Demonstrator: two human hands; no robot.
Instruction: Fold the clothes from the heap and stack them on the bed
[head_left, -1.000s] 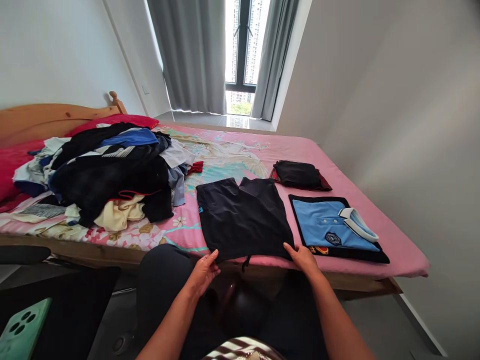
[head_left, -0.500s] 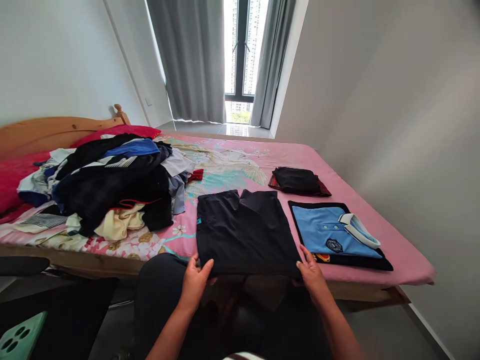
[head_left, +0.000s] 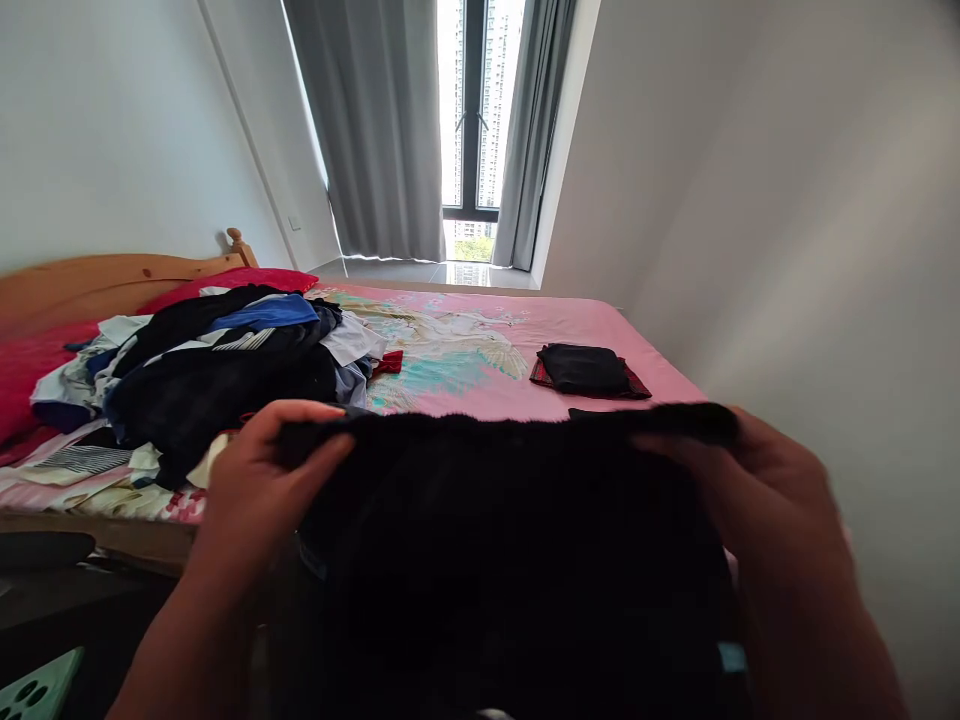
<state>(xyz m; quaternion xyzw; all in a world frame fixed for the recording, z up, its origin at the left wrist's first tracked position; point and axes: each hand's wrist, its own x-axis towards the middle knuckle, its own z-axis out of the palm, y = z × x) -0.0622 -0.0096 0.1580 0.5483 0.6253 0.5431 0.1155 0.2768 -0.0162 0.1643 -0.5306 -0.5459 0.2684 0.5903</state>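
Observation:
A pair of black shorts (head_left: 517, 540) hangs upright close in front of me, with its gathered waistband at the top. At the band's left end my left hand (head_left: 262, 490) pinches the fabric between thumb and fingers. My right hand (head_left: 780, 500) grips the other end, its fingers partly hidden behind and under the dark cloth. A small teal tag (head_left: 732, 657) shows low on the right side of the shorts. The raised cloth hides the near part of the bed and nearly all of the folded blue polo shirt's pile.
A heap of loose clothes (head_left: 217, 375) lies on the bed's left half, beside red pillows (head_left: 45, 365). Folded dark garments (head_left: 585, 370) are stacked farther back on the pink sheet (head_left: 574, 315). A green phone (head_left: 45, 685) rests at the lower left. Walls flank the bed.
Both hands have lifted the shorts off the bed toward me and spread wider apart. The shorts have turned over, so the teal tag has gone from left to right.

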